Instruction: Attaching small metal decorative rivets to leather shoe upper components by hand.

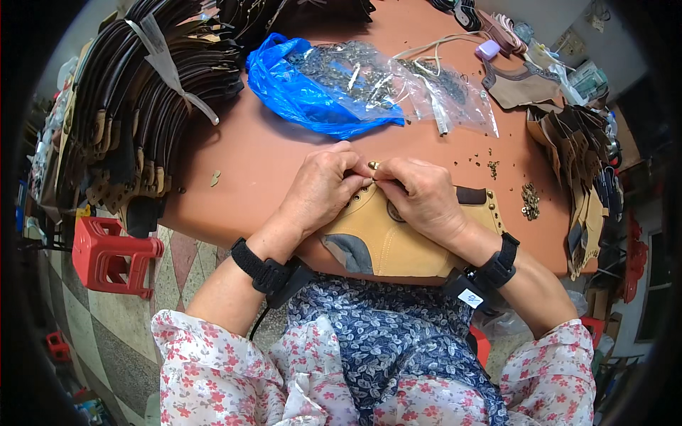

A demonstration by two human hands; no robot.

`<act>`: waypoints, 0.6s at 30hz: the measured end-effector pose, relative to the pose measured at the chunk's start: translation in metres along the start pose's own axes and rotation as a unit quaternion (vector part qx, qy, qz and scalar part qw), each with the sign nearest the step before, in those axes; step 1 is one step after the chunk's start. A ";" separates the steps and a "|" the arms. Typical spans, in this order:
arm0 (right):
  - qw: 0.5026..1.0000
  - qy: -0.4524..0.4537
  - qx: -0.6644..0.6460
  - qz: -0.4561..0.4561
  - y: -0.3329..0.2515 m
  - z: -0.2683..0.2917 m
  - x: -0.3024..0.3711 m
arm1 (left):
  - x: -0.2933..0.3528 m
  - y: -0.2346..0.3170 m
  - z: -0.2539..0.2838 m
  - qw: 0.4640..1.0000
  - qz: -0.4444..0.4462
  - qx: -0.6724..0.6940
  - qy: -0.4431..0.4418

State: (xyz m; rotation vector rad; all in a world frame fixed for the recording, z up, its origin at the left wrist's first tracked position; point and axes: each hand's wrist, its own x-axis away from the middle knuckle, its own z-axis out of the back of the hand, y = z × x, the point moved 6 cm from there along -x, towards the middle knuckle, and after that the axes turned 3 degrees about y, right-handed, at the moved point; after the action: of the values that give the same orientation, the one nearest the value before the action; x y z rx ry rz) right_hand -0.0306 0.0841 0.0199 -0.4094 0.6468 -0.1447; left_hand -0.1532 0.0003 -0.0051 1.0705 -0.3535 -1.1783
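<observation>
A tan leather shoe upper [408, 245] with a dark grey inner patch lies at the table's near edge, partly under both hands. My left hand [323, 181] is closed in a pinch on its far edge, beside a row of eyelets. A small shiny brass fitting [373, 165] shows between my fingertips. My right hand [426, 192] pinches at the same spot, thumb and forefinger against the fitting; its exact grip is partly hidden. More brass studs [490, 206] line the upper's right edge, next to a dark brown strip.
Behind my hands lies a blue plastic bag [284, 92] with a clear bag of small metal parts [355, 74]. Loose brass fittings [530, 201] sit at right. Stacked dark leather pieces [142, 92] rise at left, tan uppers [579, 184] at right. A red stool [114, 248] stands lower left.
</observation>
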 end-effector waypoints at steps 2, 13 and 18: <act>1.000 -0.004 -0.008 -0.006 0.002 0.001 0.001 | 0.000 0.000 0.000 1.000 -0.005 -0.009 -0.001; 0.979 -0.059 0.109 0.160 -0.012 0.002 0.006 | 0.000 -0.002 0.001 1.000 -0.009 -0.010 0.002; 0.965 -0.099 0.137 0.202 -0.023 0.001 0.003 | 0.001 -0.004 0.000 1.000 0.009 -0.002 -0.002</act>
State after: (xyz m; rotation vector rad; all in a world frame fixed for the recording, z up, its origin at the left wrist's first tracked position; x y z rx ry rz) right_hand -0.0276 0.0633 0.0288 -0.0177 0.4918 0.1933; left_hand -0.1552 -0.0006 -0.0088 1.0598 -0.3626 -1.1646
